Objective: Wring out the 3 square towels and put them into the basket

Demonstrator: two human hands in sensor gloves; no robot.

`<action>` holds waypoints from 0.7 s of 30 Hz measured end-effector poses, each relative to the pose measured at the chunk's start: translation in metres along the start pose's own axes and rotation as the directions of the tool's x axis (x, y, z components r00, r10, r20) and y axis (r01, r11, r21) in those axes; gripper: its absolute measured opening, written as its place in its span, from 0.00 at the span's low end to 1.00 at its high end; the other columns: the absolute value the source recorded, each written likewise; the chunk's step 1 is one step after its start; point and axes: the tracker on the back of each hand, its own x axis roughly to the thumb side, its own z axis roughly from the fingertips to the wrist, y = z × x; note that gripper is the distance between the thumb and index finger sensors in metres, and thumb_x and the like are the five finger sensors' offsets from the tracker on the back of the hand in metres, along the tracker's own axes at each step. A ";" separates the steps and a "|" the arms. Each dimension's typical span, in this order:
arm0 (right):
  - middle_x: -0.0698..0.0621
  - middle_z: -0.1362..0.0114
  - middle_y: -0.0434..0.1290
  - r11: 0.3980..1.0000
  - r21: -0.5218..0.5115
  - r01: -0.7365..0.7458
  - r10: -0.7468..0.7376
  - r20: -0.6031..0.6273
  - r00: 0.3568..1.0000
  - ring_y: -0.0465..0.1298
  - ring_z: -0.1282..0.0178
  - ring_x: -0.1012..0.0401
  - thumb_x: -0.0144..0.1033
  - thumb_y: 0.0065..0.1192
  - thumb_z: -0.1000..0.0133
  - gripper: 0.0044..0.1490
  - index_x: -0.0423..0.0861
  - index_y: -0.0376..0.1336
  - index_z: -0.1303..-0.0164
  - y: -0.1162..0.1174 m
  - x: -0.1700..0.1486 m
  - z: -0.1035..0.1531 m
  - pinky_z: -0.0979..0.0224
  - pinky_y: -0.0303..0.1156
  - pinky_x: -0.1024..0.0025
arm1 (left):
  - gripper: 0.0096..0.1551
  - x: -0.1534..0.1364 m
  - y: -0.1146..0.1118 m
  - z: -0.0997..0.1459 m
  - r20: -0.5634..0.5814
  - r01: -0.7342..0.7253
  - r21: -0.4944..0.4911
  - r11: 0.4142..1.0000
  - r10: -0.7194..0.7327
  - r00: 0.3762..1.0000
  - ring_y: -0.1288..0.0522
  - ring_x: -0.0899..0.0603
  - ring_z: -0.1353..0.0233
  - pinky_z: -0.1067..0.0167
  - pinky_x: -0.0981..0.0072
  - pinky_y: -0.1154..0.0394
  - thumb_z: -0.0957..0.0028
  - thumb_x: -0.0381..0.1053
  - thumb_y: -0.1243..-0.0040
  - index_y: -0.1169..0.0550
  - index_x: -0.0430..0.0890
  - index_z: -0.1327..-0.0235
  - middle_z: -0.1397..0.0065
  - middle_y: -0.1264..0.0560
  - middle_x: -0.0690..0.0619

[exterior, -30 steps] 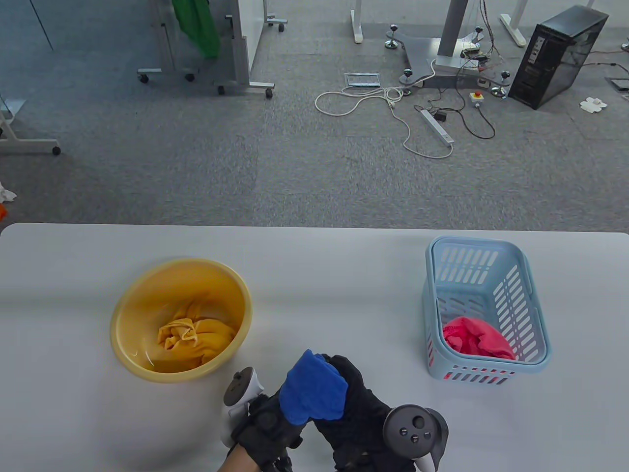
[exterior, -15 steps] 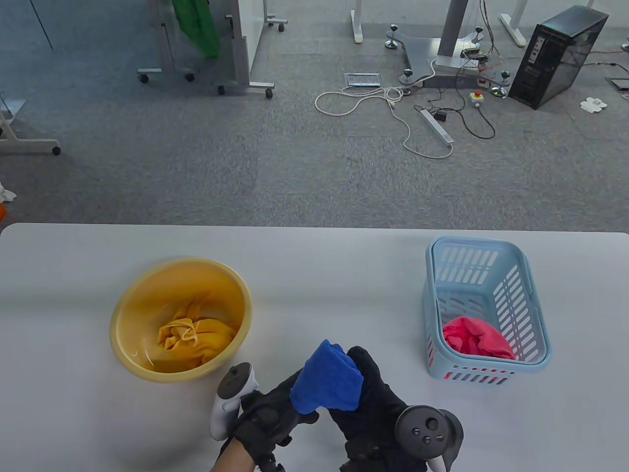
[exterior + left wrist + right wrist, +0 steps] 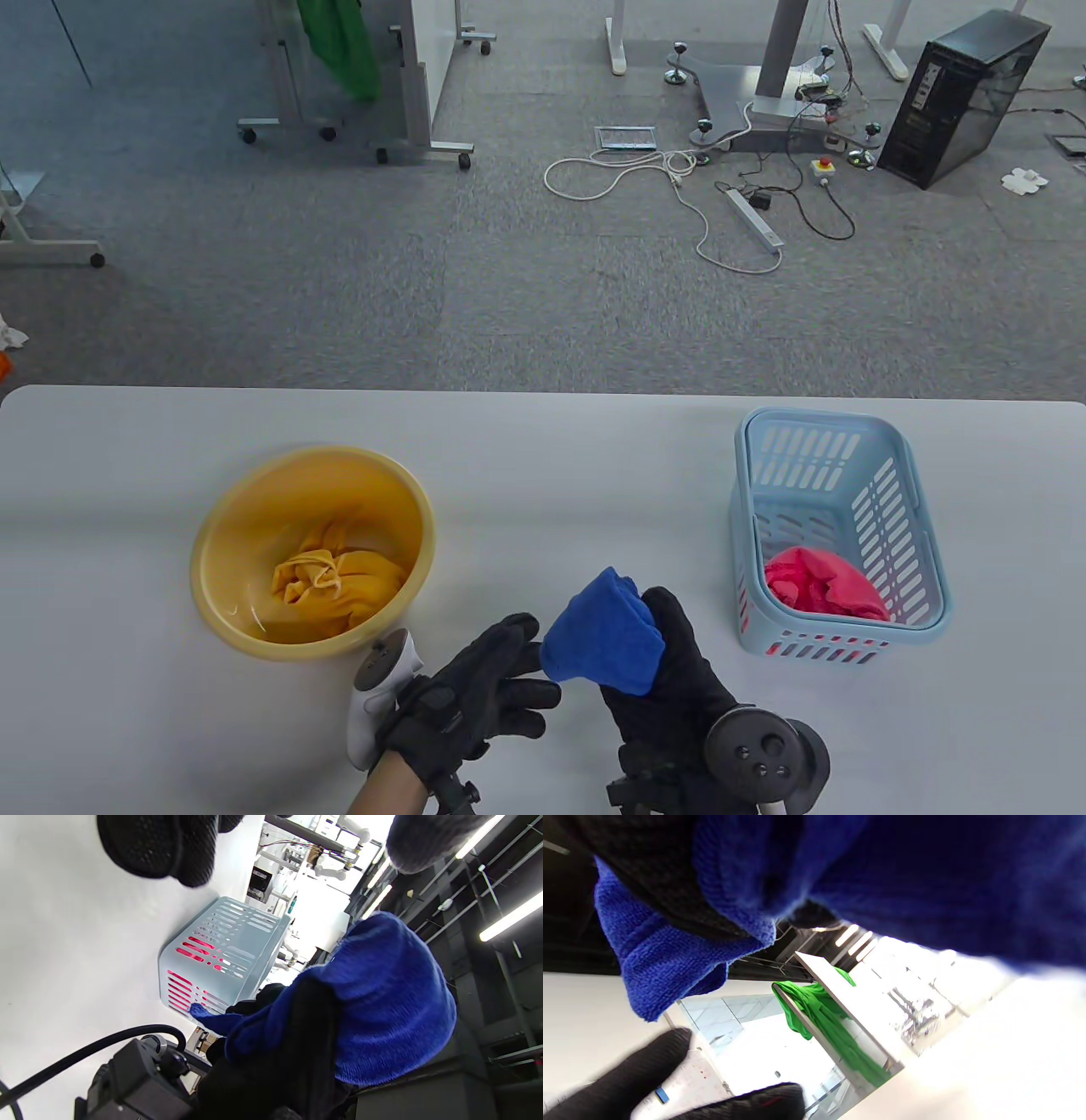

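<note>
My right hand [image 3: 657,679] grips a bunched blue towel [image 3: 604,638] above the table's near edge, between the bowl and the basket. The towel fills the right wrist view [image 3: 925,878] and hangs large in the left wrist view [image 3: 382,997]. My left hand [image 3: 488,683] is just left of it, fingers spread and off the cloth. A yellow towel [image 3: 333,581] lies crumpled in the yellow bowl [image 3: 216,543] at the left. A pink towel [image 3: 819,586] lies in the light blue basket [image 3: 920,543] at the right, also seen in the left wrist view [image 3: 229,942].
The white table [image 3: 543,458] runs the full width of the view. Beyond its far edge lie grey carpet, cables [image 3: 679,187], desk legs and a black computer case [image 3: 959,93]. A green cloth [image 3: 339,42] hangs on a frame at the back left.
Both hands have moved right with the blue towel. My left hand has let go of it and spread its fingers; only the right hand holds it now.
</note>
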 end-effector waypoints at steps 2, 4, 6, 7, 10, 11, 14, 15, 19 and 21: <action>0.41 0.31 0.69 0.996 0.010 -0.085 0.085 0.046 0.995 0.82 0.57 0.53 0.38 0.87 0.48 0.60 0.53 0.45 0.18 0.003 0.006 0.001 0.60 0.84 0.69 | 0.55 0.001 -0.001 0.000 -0.007 -0.005 -0.032 0.999 0.005 1.000 0.27 0.31 0.30 0.41 0.43 0.26 0.36 0.77 0.47 0.53 0.49 0.13 0.16 0.51 0.33; 0.41 0.30 0.69 0.988 0.015 -0.154 0.152 0.102 0.983 0.82 0.56 0.53 0.38 0.87 0.49 0.60 0.54 0.46 0.18 0.008 0.013 0.002 0.59 0.84 0.68 | 0.56 0.001 -0.002 0.001 -0.009 -0.017 -0.051 0.999 0.017 1.000 0.25 0.31 0.32 0.43 0.45 0.24 0.37 0.79 0.47 0.54 0.50 0.12 0.16 0.50 0.33; 0.41 0.30 0.69 0.973 0.018 -0.230 0.225 0.147 0.963 0.81 0.56 0.53 0.37 0.87 0.49 0.60 0.55 0.46 0.18 0.013 0.018 0.004 0.59 0.84 0.67 | 0.58 0.001 -0.002 0.003 -0.044 -0.016 -0.049 0.999 0.013 0.999 0.23 0.31 0.35 0.47 0.50 0.22 0.39 0.82 0.47 0.53 0.49 0.12 0.18 0.44 0.33; 0.41 0.30 0.69 0.965 0.023 -0.260 0.252 0.167 0.953 0.81 0.56 0.53 0.37 0.87 0.49 0.59 0.56 0.46 0.18 0.016 0.019 0.004 0.59 0.84 0.67 | 0.61 0.002 -0.002 0.004 -0.058 -0.010 -0.043 0.999 0.008 0.998 0.22 0.32 0.37 0.51 0.54 0.20 0.41 0.84 0.46 0.52 0.49 0.12 0.19 0.41 0.34; 0.42 0.30 0.69 0.935 0.040 -0.353 0.333 0.245 0.911 0.81 0.54 0.52 0.36 0.87 0.49 0.59 0.57 0.47 0.19 0.027 0.027 0.007 0.57 0.84 0.65 | 0.66 0.005 -0.005 0.004 -0.069 -0.027 -0.106 0.994 0.020 0.997 0.18 0.36 0.45 0.60 0.63 0.18 0.46 0.90 0.46 0.49 0.47 0.13 0.23 0.35 0.35; 0.42 0.30 0.69 0.919 0.052 -0.390 0.362 0.275 0.891 0.81 0.54 0.52 0.36 0.88 0.50 0.59 0.57 0.48 0.19 0.032 0.031 0.008 0.56 0.84 0.65 | 0.67 0.007 -0.008 0.004 -0.064 -0.056 -0.143 0.988 0.047 0.997 0.18 0.36 0.46 0.60 0.63 0.18 0.47 0.90 0.45 0.50 0.46 0.14 0.22 0.35 0.34; 0.42 0.29 0.69 0.887 0.025 -0.460 0.432 0.304 0.849 0.81 0.53 0.51 0.35 0.87 0.49 0.58 0.59 0.48 0.19 0.037 0.038 0.011 0.55 0.84 0.64 | 0.73 0.012 -0.011 0.005 -0.041 -0.066 -0.182 0.981 0.060 0.997 0.19 0.33 0.41 0.58 0.61 0.19 0.49 0.91 0.43 0.58 0.47 0.15 0.20 0.41 0.32; 0.42 0.29 0.69 0.872 0.021 -0.490 0.458 0.319 0.830 0.81 0.53 0.51 0.35 0.87 0.49 0.57 0.59 0.49 0.20 0.038 0.040 0.012 0.54 0.84 0.64 | 0.73 0.012 -0.010 0.005 -0.036 -0.031 -0.174 0.984 0.025 0.999 0.19 0.33 0.41 0.57 0.61 0.18 0.49 0.92 0.42 0.58 0.47 0.15 0.19 0.42 0.32; 0.42 0.29 0.69 0.845 0.011 -0.535 0.500 0.339 0.797 0.81 0.53 0.51 0.35 0.87 0.49 0.57 0.59 0.49 0.20 0.044 0.043 0.015 0.55 0.84 0.64 | 0.75 0.013 -0.011 0.006 -0.047 -0.009 -0.156 0.988 0.002 0.999 0.21 0.33 0.39 0.56 0.59 0.19 0.49 0.90 0.37 0.59 0.48 0.14 0.17 0.46 0.33; 0.42 0.28 0.69 0.827 -0.005 -0.562 0.530 0.343 0.776 0.81 0.53 0.51 0.35 0.87 0.49 0.57 0.60 0.49 0.20 0.046 0.047 0.017 0.54 0.84 0.64 | 0.74 0.015 -0.011 0.006 -0.027 0.028 -0.145 0.989 -0.033 0.999 0.20 0.34 0.39 0.56 0.60 0.19 0.50 0.89 0.36 0.59 0.49 0.14 0.18 0.45 0.33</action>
